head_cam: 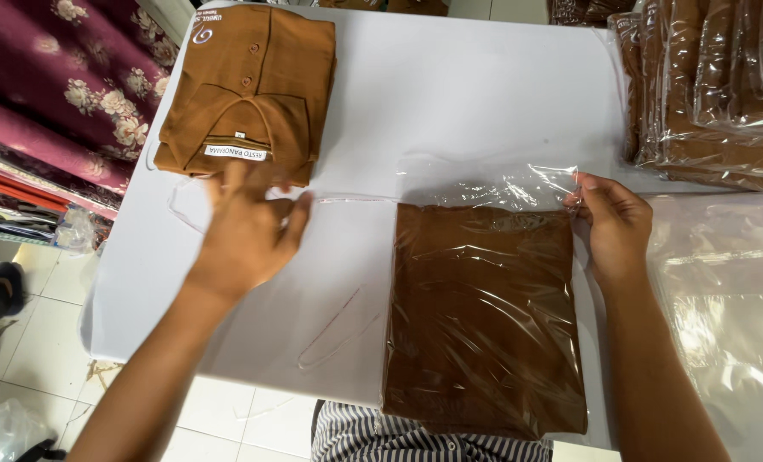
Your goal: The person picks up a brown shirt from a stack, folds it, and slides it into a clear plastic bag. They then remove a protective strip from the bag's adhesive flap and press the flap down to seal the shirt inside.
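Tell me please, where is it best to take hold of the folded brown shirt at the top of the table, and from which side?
Probably grip the folded brown shirt at its near collar edge, coming from the near side. That edge faces the person, right beside the left hand, and the flat stack offers a thick fold for the fingers.

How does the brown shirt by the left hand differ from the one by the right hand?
The folded shirt by the left hand lies bare, collar and buttons showing; the bagged shirt sits inside clear plastic, plain side up, and the right hand pinches the bag's open flap. The bare one lies farther away. Both are brown and folded.

Bagged shirt right of folded shirt — both on table.
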